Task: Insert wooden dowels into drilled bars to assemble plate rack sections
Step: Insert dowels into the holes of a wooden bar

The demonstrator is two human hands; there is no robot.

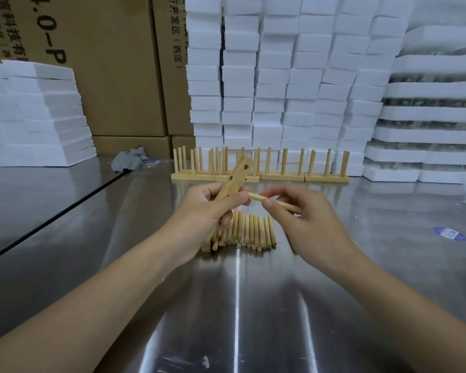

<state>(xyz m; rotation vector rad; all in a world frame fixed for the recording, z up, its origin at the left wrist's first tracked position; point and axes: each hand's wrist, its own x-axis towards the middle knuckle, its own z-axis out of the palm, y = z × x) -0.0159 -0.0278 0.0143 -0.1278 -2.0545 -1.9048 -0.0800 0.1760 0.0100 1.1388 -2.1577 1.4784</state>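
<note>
My left hand (205, 211) grips a drilled wooden bar (236, 176), held tilted above the table with its holes facing me. My right hand (304, 211) pinches a single wooden dowel (256, 197), whose left tip points at my left thumb, close beside the bar. Below the hands, a pile of several loose dowels (249, 232) lies on the steel table. Several assembled rack sections (283, 168) with upright dowels stand in a row farther back.
The steel table (237, 305) has a dark seam running diagonally at the left. Stacks of white foam blocks (280, 76) and cardboard boxes (113, 65) line the back. A grey rag (129, 158) lies by the boxes; a blue sticker (449, 233) sits at right.
</note>
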